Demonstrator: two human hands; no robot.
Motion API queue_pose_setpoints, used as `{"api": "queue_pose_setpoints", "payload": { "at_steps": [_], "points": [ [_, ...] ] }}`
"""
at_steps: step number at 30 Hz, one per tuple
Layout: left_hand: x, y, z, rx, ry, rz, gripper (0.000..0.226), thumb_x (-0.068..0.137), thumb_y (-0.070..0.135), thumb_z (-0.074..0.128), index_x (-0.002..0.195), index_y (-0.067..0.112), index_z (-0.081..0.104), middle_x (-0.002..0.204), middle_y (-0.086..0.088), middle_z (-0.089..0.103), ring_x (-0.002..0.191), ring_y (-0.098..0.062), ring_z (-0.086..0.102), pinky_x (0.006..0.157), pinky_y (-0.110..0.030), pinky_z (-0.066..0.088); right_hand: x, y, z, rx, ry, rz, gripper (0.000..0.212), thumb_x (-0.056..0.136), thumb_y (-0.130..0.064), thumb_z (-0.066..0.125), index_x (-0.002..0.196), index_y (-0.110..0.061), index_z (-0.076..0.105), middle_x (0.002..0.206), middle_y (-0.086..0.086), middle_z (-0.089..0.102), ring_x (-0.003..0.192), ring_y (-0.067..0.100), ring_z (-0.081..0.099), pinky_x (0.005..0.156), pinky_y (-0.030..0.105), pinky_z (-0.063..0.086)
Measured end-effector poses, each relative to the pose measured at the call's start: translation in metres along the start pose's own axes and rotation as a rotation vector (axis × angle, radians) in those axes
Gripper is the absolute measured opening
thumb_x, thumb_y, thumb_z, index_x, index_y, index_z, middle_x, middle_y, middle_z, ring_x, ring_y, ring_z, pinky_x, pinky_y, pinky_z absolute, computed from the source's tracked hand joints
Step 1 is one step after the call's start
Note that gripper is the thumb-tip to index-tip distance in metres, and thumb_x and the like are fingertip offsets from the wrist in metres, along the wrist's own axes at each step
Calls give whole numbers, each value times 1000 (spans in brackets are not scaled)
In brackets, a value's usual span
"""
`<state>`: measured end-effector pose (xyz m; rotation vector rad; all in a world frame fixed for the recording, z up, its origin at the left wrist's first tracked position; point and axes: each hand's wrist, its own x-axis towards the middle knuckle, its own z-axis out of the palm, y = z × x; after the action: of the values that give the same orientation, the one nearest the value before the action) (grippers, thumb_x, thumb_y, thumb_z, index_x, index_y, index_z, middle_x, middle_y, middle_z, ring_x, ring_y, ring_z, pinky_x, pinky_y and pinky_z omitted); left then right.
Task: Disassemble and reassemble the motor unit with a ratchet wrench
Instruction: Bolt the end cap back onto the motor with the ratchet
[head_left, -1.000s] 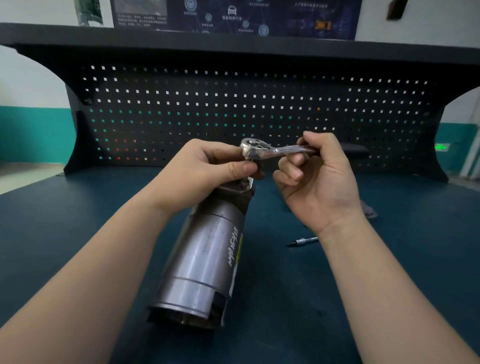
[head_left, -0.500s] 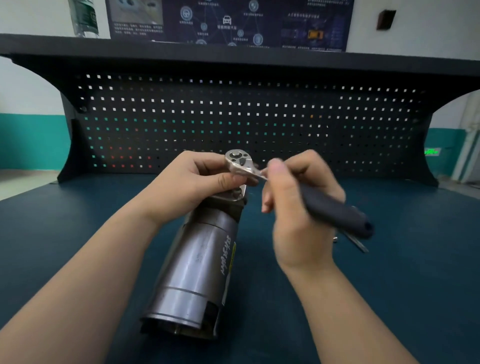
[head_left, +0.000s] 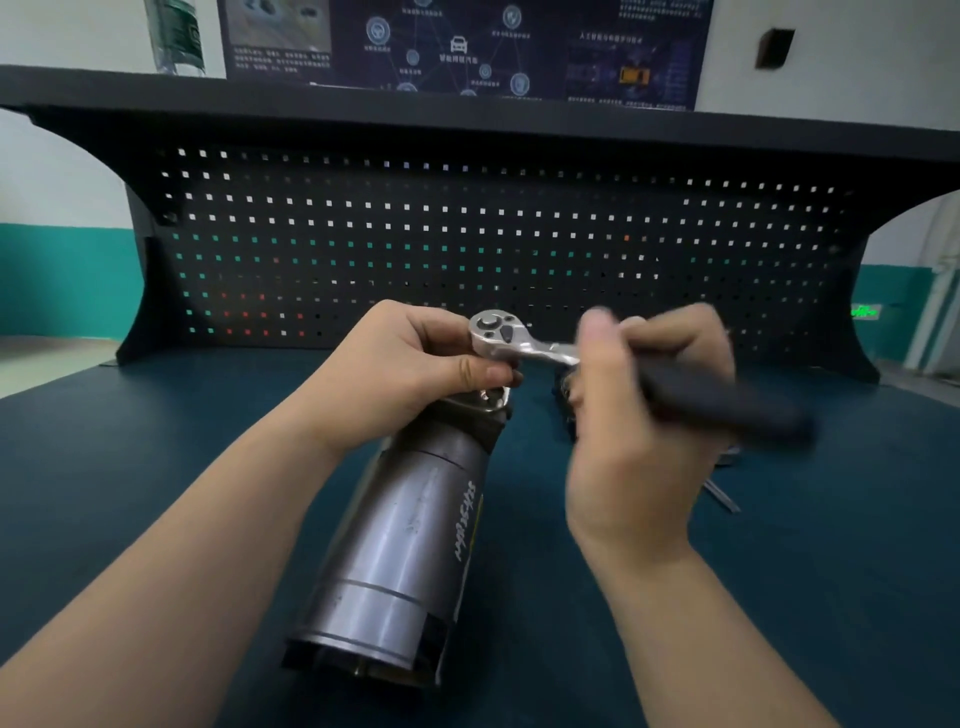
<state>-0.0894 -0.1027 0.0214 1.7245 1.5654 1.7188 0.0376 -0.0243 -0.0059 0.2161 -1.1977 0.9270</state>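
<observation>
A grey metal cylindrical motor unit (head_left: 410, 540) lies on the dark bench, its far end raised toward the pegboard. My left hand (head_left: 410, 369) grips that far end, thumb pressed just under the ratchet wrench head. The ratchet wrench (head_left: 498, 335) has a shiny round head sitting over the motor's top fitting and a black handle (head_left: 727, 400) running right. My right hand (head_left: 644, 415) is curled round the handle near the neck; it is motion-blurred. The fastener under the head is hidden.
A black pegboard (head_left: 519, 244) backs the bench, with a shelf above holding a bottle (head_left: 174, 36). A small metal item (head_left: 722, 496) lies on the mat right of my right hand. A dark part (head_left: 563, 395) sits just behind the motor.
My right hand has swung the wrench handle from pointing right toward me and to the right, turning about the head. My left hand and the motor stayed put.
</observation>
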Motion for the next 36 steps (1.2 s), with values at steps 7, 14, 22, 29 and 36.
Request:
{"api": "queue_pose_setpoints", "payload": {
  "at_steps": [7,14,22,29,36],
  "points": [
    [-4,7,-6,12,-49,-13,21,72,19,68,92,12,74,81,6,75,76,-3,67,67,-13,50,-6,-2,9,-76,-64,-33,30,87,-14,62,64,-23,44,54,-12,44,51,5,46,55,21,39],
    [-2,6,-3,47,-6,-42,21,71,24,68,90,20,76,85,0,76,79,-7,68,71,-17,54,23,6,-6,572,16,754,22,81,-12,60,65,-14,45,46,-1,44,35,9,36,41,21,33],
    [0,3,-3,14,33,-43,24,56,25,76,78,15,78,76,-2,75,70,-9,67,69,-19,56,6,9,3,577,264,762,34,91,-13,59,60,-18,47,48,-3,40,37,10,35,40,22,33],
    [-3,6,-2,-12,-15,9,11,65,13,69,64,21,76,64,8,70,60,0,64,57,-11,48,-28,4,15,-293,-180,-362,21,84,-9,62,76,-15,44,64,-4,43,56,7,41,59,15,38],
    [-4,6,-2,87,-67,-1,25,80,21,63,101,14,72,93,1,76,88,-3,68,73,-14,50,10,3,-3,211,-149,276,29,86,-10,56,65,-26,45,45,-9,44,39,14,42,48,23,35]
  ]
}}
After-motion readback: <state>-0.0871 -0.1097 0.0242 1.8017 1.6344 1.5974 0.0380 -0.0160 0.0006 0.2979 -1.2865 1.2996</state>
